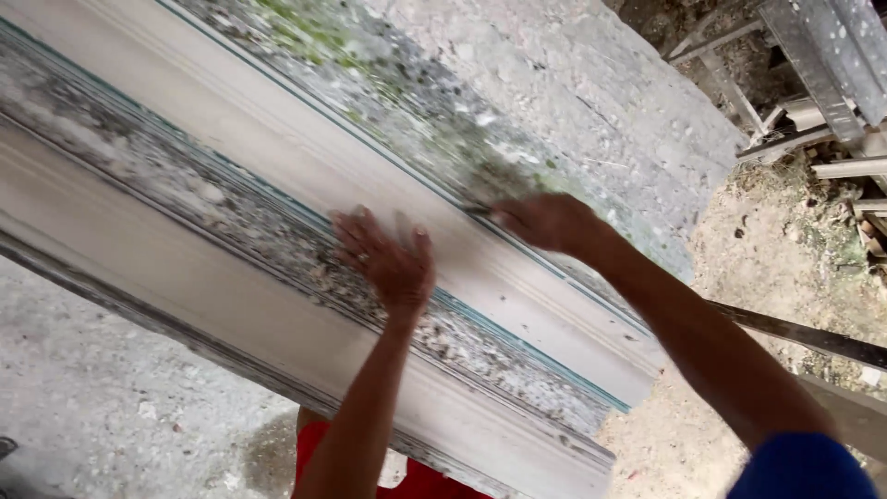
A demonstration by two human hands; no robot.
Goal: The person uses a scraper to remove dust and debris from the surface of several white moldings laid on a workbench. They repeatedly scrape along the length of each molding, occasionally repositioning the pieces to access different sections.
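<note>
We see first the largest thing, a long tabletop (573, 83) of rough grey concrete, speckled and stained green in places, running slantwise from the upper left down to the right. On it lie two long white plaster mouldings side by side. The upper moulding (277, 139) has a smooth, stepped profile with a thin teal line along its edges; the lower moulding (185, 277) runs parallel to it nearer to us, and between the two lies a mottled strip (240, 222) crusted grey and white. Below them the pale concrete floor (102, 407) shows, and to the right a patch of sandy ground (785, 240) littered with scraps. In the upper right corner stands a stack of grey metal and timber lengths (813, 83).

Our left hand (388, 263) lies spread wide and flat, palm down, with its fingers fanned out; it presses where the mottled strip meets the upper moulding. Our right hand (545, 222) is closed into a narrow grip at the far edge of the upper moulding, along the teal line. A small dark tip (478, 211) juts from its fingers toward the left, but it is blurred, and we cannot tell what kind of tool it is. The two hands are near each other, not touching.
</note>
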